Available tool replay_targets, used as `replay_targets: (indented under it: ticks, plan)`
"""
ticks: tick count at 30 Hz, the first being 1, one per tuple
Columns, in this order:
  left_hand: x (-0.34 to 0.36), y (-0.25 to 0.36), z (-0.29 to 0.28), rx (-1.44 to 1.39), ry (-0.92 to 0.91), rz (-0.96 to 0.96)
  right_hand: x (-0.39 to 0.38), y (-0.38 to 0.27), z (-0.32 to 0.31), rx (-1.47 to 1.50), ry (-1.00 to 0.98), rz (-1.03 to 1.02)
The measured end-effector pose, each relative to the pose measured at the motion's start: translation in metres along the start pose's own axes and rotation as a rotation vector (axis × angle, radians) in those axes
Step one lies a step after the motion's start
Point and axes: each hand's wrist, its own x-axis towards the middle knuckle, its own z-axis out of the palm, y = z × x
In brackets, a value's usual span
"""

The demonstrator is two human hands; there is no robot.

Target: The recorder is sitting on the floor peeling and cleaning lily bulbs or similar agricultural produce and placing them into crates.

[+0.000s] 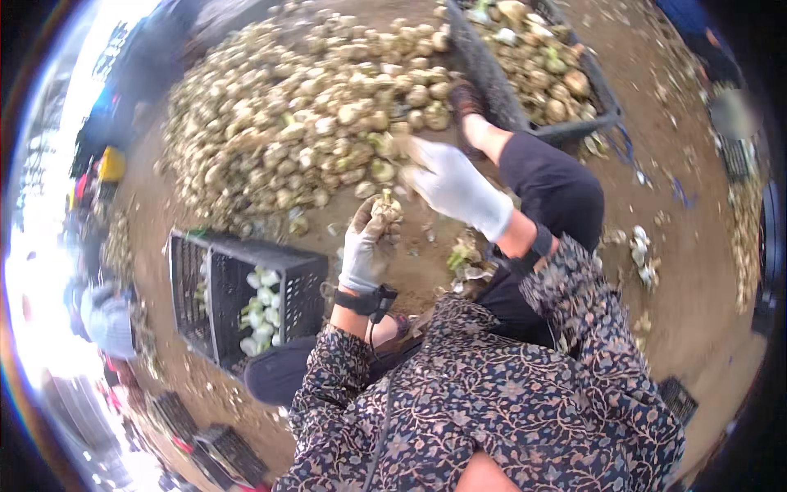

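Note:
My left hand point(366, 250), in a white glove with soiled fingertips, is closed around a pale, papery-skinned bulb point(388, 208) with a short stub of stem on top. Whether it is an onion or garlic I cannot tell. My right hand point(455, 182), gloved in white too, is up and to the right of that bulb, apart from it. Motion smears its fingers, so what they hold, if anything, does not show. Just beyond both hands spreads a large heap of similar bulbs point(279, 123) on the ground.
At left a divided black crate point(303, 266) holds white peeled bulbs point(262, 307) with green ends. A long dark crate point(602, 123) of unpeeled bulbs stands at the far right, beside my foot. Peelings point(471, 266) litter the dirt by my legs. Other people are at the left edge.

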Motion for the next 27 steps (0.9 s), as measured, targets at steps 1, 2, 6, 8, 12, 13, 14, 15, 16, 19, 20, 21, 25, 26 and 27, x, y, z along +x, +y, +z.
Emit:
replay_targets:
  ticks: [1, 2, 6, 8, 12, 13, 14, 15, 16, 19, 20, 21, 25, 26, 27]
  plan:
    - [-0.014, 0.012, 0.003, -0.027, -0.035, 0.045, -0.012, -0.008, 0.011, 0.04, -0.005, -0.044]
    - [-0.016, 0.009, 0.013, -0.056, -0.095, 0.101, -0.024, -0.006, 0.006, 0.375, -0.133, 0.255]
    - [-0.042, 0.009, 0.02, 0.137, 0.05, 0.185, -0.043, -0.021, 0.027, 0.486, -0.287, 0.474]
    - [-0.055, 0.01, 0.015, 0.122, 0.098, 0.334, -0.045, -0.028, 0.044, 0.449, -0.28, 0.409]
    - [-0.075, 0.016, 0.005, 0.243, 0.158, 0.509, -0.04, -0.041, 0.063, 0.364, -0.299, 0.227]
    - [-0.079, 0.016, 0.003, 0.264, 0.196, 0.543, -0.038, -0.041, 0.063, 0.308, -0.338, 0.288]
    - [-0.081, 0.015, 0.003, 0.257, 0.22, 0.566, -0.035, -0.041, 0.06, 0.308, -0.428, 0.283]
    - [-0.083, 0.014, 0.003, 0.252, 0.244, 0.586, -0.031, -0.038, 0.055, 0.264, -0.531, 0.355]
    - [-0.084, 0.014, 0.002, 0.243, 0.263, 0.605, -0.025, -0.035, 0.052, 0.214, -0.629, 0.429]
    - [-0.084, 0.017, -0.001, 0.214, 0.429, 0.668, -0.015, -0.025, 0.051, -0.548, -0.589, 0.156]
    - [-0.085, 0.021, -0.003, 0.192, 0.465, 0.687, -0.014, -0.024, 0.05, -0.836, -0.564, 0.055]
    - [-0.087, 0.026, -0.005, 0.156, 0.473, 0.718, -0.013, -0.023, 0.051, -0.837, -0.532, 0.202]
    - [-0.092, 0.036, -0.004, 0.33, 0.433, 0.794, -0.025, -0.03, 0.065, 0.029, -0.413, 0.296]
    - [-0.093, 0.036, -0.002, 0.412, 0.441, 0.839, -0.027, -0.033, 0.072, 0.171, -0.409, 0.238]
    - [-0.093, 0.037, 0.001, 0.506, 0.434, 0.874, -0.03, -0.036, 0.08, 0.278, -0.393, 0.244]
